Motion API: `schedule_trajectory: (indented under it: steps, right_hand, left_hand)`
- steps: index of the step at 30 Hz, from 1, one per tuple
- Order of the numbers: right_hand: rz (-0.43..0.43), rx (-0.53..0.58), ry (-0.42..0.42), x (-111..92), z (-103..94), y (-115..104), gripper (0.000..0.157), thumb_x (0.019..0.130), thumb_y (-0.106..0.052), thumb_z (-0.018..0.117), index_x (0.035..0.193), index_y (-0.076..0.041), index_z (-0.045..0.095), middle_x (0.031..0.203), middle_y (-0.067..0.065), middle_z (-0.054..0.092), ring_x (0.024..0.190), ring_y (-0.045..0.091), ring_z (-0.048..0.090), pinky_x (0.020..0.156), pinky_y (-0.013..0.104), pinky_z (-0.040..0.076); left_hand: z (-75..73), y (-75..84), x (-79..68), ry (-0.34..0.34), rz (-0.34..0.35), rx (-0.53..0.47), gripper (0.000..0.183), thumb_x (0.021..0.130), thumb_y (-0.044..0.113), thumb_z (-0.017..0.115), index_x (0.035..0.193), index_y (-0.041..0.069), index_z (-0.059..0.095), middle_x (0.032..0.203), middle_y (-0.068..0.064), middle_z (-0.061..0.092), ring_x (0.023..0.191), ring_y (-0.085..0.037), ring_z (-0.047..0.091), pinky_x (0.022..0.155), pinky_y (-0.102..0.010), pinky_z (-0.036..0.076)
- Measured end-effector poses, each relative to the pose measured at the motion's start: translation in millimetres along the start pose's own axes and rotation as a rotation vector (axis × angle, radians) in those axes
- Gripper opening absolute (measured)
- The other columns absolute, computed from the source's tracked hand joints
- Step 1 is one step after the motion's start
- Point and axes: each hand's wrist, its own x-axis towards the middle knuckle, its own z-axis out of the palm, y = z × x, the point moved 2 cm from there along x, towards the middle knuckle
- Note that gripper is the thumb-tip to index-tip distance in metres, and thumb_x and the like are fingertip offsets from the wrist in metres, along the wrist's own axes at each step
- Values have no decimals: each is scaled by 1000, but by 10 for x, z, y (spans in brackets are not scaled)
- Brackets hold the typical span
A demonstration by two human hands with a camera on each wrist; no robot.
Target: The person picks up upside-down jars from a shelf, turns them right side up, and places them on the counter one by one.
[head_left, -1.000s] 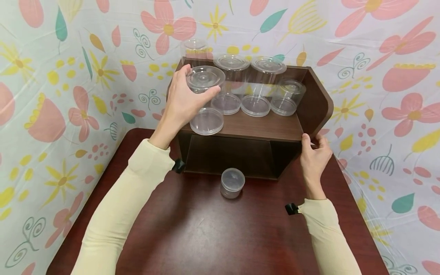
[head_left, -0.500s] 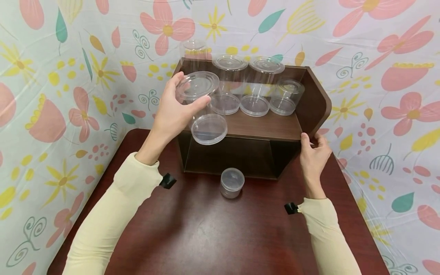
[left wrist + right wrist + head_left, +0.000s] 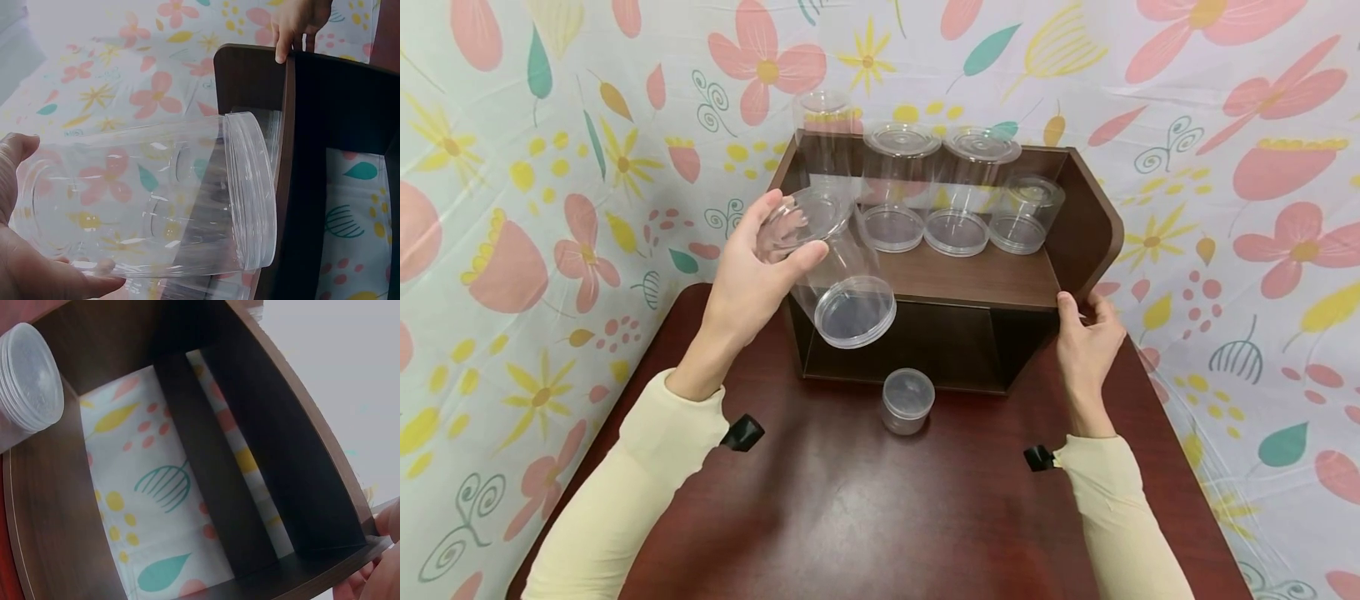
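Note:
My left hand (image 3: 737, 279) grips a clear plastic jar (image 3: 842, 275) round its upper end. The jar is tilted, its ridged end (image 3: 253, 190) pointing down and right, in front of the shelf's upper board. With thumb and fingers, my right hand (image 3: 1086, 346) holds the right edge of the brown wooden shelf unit (image 3: 985, 279). Several clear jars stand in a row on the upper board, among them a tall jar (image 3: 901, 187), another tall jar (image 3: 970, 192) and a shorter jar (image 3: 1028, 215). At the back left, one more clear jar (image 3: 829, 142) is partly hidden.
A small frosted jar (image 3: 907, 402) stands on the dark red table (image 3: 850, 508) before the shelf's lower compartment (image 3: 898, 342). In the right wrist view it shows at the left as a round ridged jar (image 3: 31, 378). A flowered cloth (image 3: 1247, 275) hangs behind and at both sides.
My left hand has lifted the jar off the upper board and drawn it toward me and down, tilting it more. My right hand stays on the shelf's edge.

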Motion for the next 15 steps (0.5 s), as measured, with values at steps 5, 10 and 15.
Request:
schedule_trajectory:
  steps: [5, 10, 15]
  right_hand:
    - [17, 9, -8, 1, -4, -11, 25, 94, -3, 69, 108, 18, 70, 87, -1, 59, 75, 3, 54, 73, 15, 45]
    - [34, 30, -20, 6, -10, -14, 26, 95, -3, 69, 109, 18, 70, 87, -1, 60, 76, 4, 54, 72, 15, 46]
    - [41, 46, -24, 18, -10, 18, 27, 94, -4, 70, 111, 17, 70, 88, -2, 62, 79, 5, 56, 73, 15, 46]
  left_hand:
    - [-35, -19, -109, -8, 26, -12, 83, 90, 7, 74, 159, -1, 29, 156, -9, 48, 139, -17, 50, 109, -32, 46]
    - [-63, -81, -238, 0, 35, -19, 82, 91, 2, 73, 159, -3, 27, 155, -11, 49, 137, -22, 53, 109, -30, 46]
    - [-46, -211, -374, -5, 12, -51, 82, 90, -3, 70, 159, -5, 26, 156, -13, 47, 138, -25, 51, 109, -27, 46]
